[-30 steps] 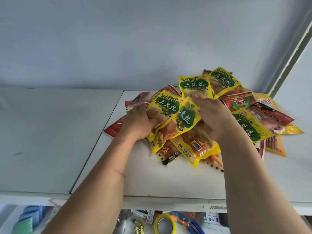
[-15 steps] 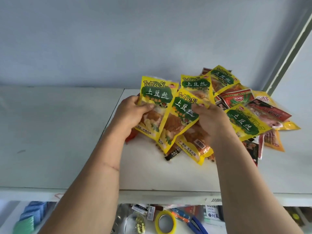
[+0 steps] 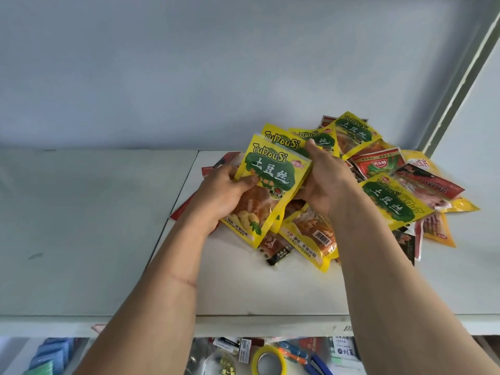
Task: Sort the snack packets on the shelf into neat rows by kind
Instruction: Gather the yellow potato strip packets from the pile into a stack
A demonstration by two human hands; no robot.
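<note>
A heap of snack packets lies on the white shelf [image 3: 270, 288], right of centre. My left hand [image 3: 221, 196] grips a small stack of yellow TuDouSi packets [image 3: 270, 182] by their left edge, thumb on the front. My right hand [image 3: 324, 180] holds the same stack from the right side, fingers curled behind it. More yellow packets [image 3: 389, 204] lie in the heap, one face down [image 3: 311, 239] near the front. Red packets [image 3: 378, 163] and a dark red one [image 3: 430, 185] lie among them.
The left half of the shelf [image 3: 81, 226] is bare, with a seam between two boards. The wall runs right behind the heap; a corner post [image 3: 460, 77] stands at right. Below the shelf edge lie a yellow tape roll [image 3: 267, 361] and blue items [image 3: 51, 355].
The two yellow packets that were fanned apart between my hands are now brought together into one stack, front packet over the back one. Both hands have closed in toward each other.
</note>
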